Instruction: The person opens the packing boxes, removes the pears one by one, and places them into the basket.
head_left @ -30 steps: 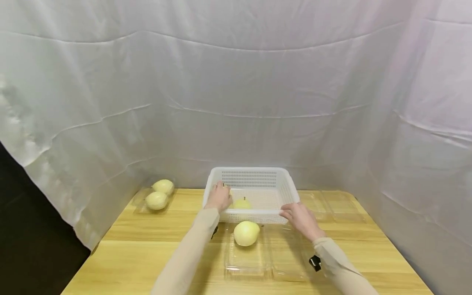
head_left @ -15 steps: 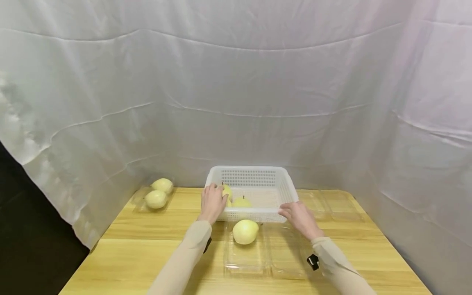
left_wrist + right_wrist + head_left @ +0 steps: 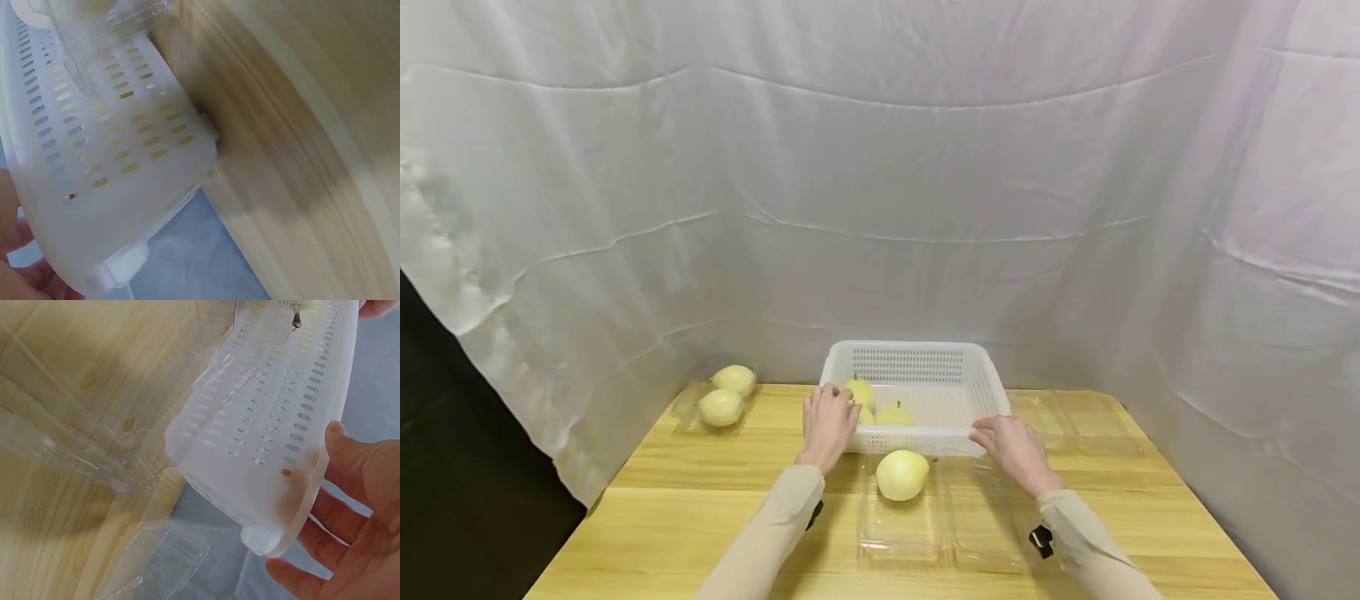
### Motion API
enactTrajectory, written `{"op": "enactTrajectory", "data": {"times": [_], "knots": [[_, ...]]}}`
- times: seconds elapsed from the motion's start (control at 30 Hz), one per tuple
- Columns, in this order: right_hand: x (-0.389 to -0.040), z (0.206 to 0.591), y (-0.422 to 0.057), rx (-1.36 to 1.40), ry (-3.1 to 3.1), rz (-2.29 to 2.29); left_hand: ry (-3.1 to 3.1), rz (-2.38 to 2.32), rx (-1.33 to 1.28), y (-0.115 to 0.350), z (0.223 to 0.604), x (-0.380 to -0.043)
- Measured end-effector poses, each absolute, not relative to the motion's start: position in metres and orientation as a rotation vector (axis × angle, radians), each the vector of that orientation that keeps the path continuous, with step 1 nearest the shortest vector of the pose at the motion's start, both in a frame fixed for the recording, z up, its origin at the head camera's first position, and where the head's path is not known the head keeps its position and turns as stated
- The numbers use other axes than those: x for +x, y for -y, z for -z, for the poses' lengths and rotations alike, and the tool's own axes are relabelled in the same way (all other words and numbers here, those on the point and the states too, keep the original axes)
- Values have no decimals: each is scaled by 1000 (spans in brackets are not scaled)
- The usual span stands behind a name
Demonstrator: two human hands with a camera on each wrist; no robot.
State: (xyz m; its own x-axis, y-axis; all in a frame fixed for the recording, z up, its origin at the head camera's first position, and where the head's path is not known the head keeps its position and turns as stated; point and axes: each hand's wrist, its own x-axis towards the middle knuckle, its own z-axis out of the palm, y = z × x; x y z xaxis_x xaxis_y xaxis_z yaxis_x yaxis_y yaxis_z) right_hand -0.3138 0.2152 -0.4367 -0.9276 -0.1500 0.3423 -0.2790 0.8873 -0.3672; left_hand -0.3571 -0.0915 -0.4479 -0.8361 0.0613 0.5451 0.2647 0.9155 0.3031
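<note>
A white slotted plastic basket (image 3: 917, 433) sits at the table's far side with yellow-green pears (image 3: 895, 414) in its left part. My left hand (image 3: 829, 423) holds its front left corner, fingers over the rim; in the left wrist view, bent fingers (image 3: 22, 234) show at that corner. The right hand (image 3: 1017, 450) grips the front right corner. In the right wrist view its thumb (image 3: 340, 440) lies on the rim and the other fingers reach round the basket wall. In front of the basket, one pear (image 3: 902, 476) lies in a clear plastic clamshell box (image 3: 902, 533).
Two pears (image 3: 721, 407) lie in another clear box (image 3: 688, 417) at the back left. A further open clear box (image 3: 1086, 417) stands at the back right. Pale curtains (image 3: 917, 208) hang close behind and beside the wooden table (image 3: 685, 508).
My left hand has come out of the basket, leaving a pear inside, and moved left to the front left corner. The right hand stays at the right corner.
</note>
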Motion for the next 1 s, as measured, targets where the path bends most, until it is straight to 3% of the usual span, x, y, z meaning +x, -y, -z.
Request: {"op": "enactTrajectory", "data": {"times": [0.33, 1.0], "knots": [[-310, 435, -212, 355, 2727, -551, 2366, 610, -370, 98, 458, -355], [-300, 434, -204, 385, 2576, -468, 2317, 654, -366, 109, 456, -341]]}}
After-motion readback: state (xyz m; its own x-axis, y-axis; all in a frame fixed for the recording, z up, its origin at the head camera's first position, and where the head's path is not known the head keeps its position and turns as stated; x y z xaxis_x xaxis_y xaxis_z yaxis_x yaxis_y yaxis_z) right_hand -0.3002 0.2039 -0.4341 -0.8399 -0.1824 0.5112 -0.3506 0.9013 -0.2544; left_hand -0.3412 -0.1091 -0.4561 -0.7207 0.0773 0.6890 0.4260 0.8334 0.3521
